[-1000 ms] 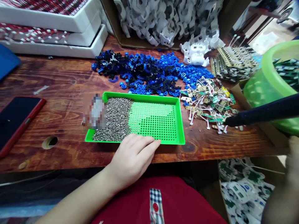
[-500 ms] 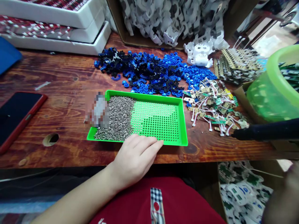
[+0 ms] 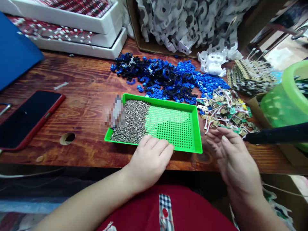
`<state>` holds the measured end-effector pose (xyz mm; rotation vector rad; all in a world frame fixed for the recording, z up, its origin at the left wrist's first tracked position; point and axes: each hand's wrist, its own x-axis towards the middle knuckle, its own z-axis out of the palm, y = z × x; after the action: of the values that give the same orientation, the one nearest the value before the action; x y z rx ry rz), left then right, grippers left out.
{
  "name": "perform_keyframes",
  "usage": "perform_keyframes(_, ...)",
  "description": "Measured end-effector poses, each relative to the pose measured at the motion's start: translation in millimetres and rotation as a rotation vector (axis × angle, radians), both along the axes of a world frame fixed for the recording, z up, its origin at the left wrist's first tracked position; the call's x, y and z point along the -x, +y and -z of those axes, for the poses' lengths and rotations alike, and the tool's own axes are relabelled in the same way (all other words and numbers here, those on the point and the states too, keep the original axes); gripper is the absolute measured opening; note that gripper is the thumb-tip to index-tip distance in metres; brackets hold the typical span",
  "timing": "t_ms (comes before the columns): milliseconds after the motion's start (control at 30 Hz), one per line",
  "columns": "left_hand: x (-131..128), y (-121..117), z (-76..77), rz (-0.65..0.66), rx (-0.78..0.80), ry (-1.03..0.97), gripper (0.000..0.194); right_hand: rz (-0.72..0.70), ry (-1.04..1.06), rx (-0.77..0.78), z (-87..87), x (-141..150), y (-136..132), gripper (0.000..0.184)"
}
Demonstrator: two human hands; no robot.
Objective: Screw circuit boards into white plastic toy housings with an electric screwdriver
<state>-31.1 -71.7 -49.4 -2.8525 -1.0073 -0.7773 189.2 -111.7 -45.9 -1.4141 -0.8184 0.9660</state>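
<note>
My left hand [image 3: 151, 157] lies back-up at the near rim of a green perforated tray [image 3: 197, 128], its fingers curled under. The fingertips are hidden, so what they hold, if anything, cannot be made out. Small silver screws [image 3: 131, 123] fill the left part of the tray. My right hand [image 3: 237, 160] is to the right of the tray, palm turned inward, fingers loosely bent and apart with nothing visible in them. Just beyond its fingertips lies a heap of small circuit boards with white connector leads [image 3: 226, 110].
Behind the tray are piled blue and black plastic parts [image 3: 158, 78]. White plastic parts [image 3: 197, 25] fill a box at the back. A dark rod-shaped tool [image 3: 276, 133] juts in beside a green tub [image 3: 276, 102]. At left lie a phone [image 3: 29, 118] and a table hole [image 3: 67, 138].
My right hand has come up from the blurred lower right corner to beside the circuit boards. My left hand stays at the tray's near rim. The view has shifted left.
</note>
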Motion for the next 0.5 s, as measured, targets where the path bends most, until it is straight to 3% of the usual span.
perform_keyframes(100, 0.9, 0.3, 1.7, 0.011, -0.014, -0.056, 0.01, -0.084, 0.214, 0.094, -9.0, 7.6, 17.3, 0.033)
perform_keyframes(233, 3.6, -0.4, 1.1, 0.016, -0.045, -0.178, 0.01, -0.332, 0.222, 0.178, -17.2, 12.3, 31.6, 0.044)
perform_keyframes(333, 6.7, -0.9, -0.2, 0.029, -0.051, -0.269, 0.011, -0.409, 0.079, 0.187, -21.9, 14.1, 48.9, 0.06)
perform_keyframes(500, 10.3, -0.8, 0.7, 0.045, -0.063, -0.362, 0.013, -0.462, -0.377, 0.15, -29.3, 23.4, 76.9, 0.068)
